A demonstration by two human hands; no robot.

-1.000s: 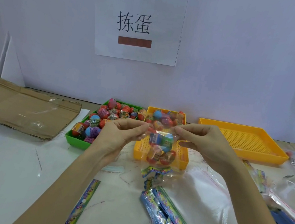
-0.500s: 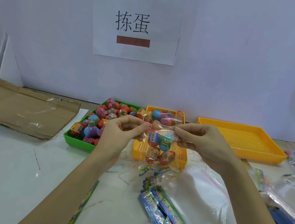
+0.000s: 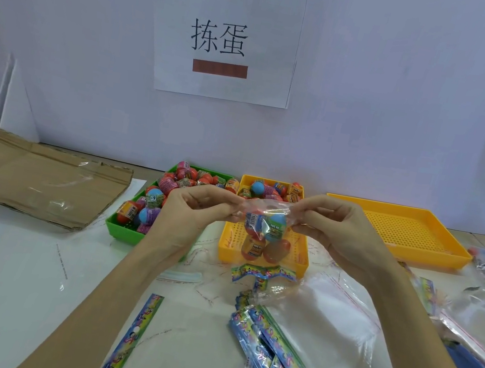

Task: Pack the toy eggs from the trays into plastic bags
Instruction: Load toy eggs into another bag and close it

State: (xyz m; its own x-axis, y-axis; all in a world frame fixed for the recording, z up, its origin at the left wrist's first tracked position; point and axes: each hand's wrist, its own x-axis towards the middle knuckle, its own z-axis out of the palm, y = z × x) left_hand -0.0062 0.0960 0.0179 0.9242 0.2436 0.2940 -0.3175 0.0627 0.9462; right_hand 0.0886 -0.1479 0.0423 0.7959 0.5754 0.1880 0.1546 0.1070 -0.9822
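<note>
Both hands (image 3: 195, 208) pinching upright bag (image 3: 262, 236)

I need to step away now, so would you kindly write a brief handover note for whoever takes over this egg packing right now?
Left hand and right hand each pinch an end of the top of a clear plastic bag that hangs between them above the middle yellow tray.
The bag holds several toy eggs; I cannot tell whether its top is sealed yet.
The green tray is full of eggs; the middle yellow tray has some at its far end; the right yellow tray shows none.
Empty bags lie near the right forearm.
Left: close this bag if needed, set it aside, then bag the remaining eggs.
</note>
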